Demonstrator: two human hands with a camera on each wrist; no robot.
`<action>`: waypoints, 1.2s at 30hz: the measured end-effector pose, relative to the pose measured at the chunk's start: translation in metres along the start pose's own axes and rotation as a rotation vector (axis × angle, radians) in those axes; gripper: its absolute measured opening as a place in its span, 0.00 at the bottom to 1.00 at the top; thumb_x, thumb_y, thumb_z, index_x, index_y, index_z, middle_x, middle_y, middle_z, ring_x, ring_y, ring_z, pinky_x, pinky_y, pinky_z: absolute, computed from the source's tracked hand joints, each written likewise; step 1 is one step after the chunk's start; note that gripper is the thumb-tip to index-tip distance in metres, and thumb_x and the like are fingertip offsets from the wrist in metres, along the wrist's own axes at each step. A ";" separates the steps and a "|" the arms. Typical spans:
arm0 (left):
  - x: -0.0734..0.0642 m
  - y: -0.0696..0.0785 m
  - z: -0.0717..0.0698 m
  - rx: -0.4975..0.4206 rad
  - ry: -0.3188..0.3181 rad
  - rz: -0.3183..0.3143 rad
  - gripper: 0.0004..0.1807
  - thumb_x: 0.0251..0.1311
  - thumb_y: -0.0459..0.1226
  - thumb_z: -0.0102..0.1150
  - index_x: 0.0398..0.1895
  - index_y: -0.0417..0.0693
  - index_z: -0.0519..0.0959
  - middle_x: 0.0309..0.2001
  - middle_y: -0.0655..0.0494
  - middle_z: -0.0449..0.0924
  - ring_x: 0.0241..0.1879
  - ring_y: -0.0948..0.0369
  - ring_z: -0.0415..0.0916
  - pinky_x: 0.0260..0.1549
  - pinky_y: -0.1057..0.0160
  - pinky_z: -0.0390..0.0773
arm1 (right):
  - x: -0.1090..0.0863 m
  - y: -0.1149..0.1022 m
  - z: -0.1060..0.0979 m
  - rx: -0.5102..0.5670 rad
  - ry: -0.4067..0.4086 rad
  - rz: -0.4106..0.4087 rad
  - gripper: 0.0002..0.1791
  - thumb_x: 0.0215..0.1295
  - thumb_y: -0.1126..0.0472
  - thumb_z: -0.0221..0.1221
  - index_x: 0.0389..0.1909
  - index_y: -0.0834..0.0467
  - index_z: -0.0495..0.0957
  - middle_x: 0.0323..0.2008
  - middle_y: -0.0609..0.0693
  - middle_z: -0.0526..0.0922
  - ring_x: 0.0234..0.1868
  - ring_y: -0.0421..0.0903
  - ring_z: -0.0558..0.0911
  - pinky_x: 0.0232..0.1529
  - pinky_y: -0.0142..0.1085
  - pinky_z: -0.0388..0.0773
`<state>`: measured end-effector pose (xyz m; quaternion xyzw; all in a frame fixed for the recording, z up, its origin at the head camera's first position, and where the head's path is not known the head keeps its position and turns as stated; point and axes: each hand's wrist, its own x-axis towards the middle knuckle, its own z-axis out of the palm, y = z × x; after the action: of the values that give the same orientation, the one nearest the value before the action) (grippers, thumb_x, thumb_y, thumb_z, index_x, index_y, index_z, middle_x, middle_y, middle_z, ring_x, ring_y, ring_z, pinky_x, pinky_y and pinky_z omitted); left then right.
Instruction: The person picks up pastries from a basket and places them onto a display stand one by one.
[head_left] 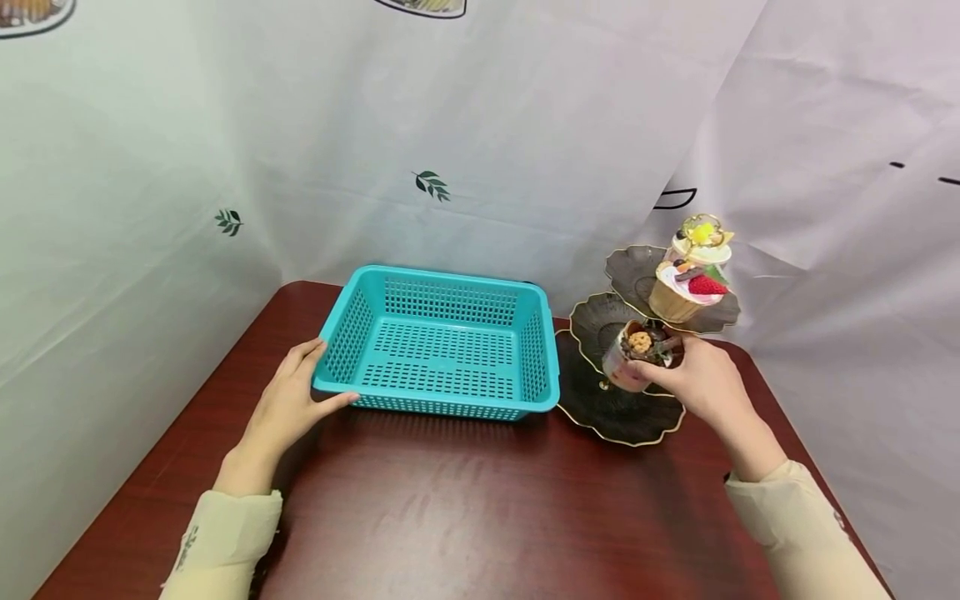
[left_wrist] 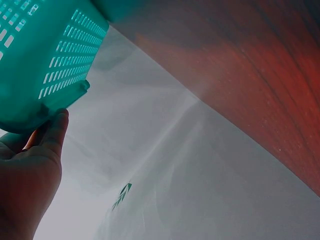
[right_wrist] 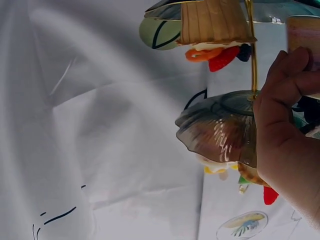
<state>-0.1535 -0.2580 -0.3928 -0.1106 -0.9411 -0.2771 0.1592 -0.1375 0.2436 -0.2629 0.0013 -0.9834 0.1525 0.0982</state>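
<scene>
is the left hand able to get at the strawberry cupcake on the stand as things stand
Probably not easily: the left hand grips the turquoise plastic basket, which lies between it and the strawberry-topped cupcake. The right hand, holding a chocolate dessert cup, is far nearer.

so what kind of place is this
Probably a staged tabletop set, not a real kitchen: a white printed cloth hangs behind a dark red table holding only a teal basket and a tiered dessert stand.

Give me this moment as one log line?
left hand: holds basket corner | right hand: grips dessert cup at tiered stand
</scene>
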 end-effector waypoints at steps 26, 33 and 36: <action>-0.001 0.000 0.000 0.000 0.013 0.000 0.52 0.46 0.52 0.73 0.68 0.29 0.61 0.67 0.37 0.60 0.64 0.42 0.58 0.53 0.36 0.73 | 0.017 -0.003 0.019 -0.009 0.047 0.115 0.40 0.47 0.33 0.66 0.41 0.67 0.74 0.30 0.68 0.82 0.32 0.66 0.80 0.23 0.51 0.74; 0.000 0.001 0.000 0.000 0.001 -0.006 0.53 0.47 0.53 0.72 0.68 0.29 0.61 0.67 0.37 0.59 0.65 0.42 0.58 0.54 0.36 0.72 | 0.018 -0.001 0.021 -0.011 0.049 0.136 0.41 0.48 0.33 0.65 0.46 0.67 0.73 0.35 0.70 0.82 0.34 0.68 0.80 0.24 0.52 0.74; 0.000 0.001 -0.001 0.001 0.000 -0.003 0.52 0.47 0.53 0.72 0.68 0.29 0.61 0.67 0.37 0.59 0.65 0.42 0.58 0.55 0.36 0.71 | 0.018 0.001 0.022 -0.004 0.066 0.137 0.41 0.48 0.32 0.65 0.44 0.66 0.74 0.34 0.69 0.82 0.33 0.68 0.81 0.21 0.50 0.73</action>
<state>-0.1529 -0.2576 -0.3915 -0.1089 -0.9413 -0.2771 0.1589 -0.1593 0.2387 -0.2808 -0.0713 -0.9777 0.1568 0.1199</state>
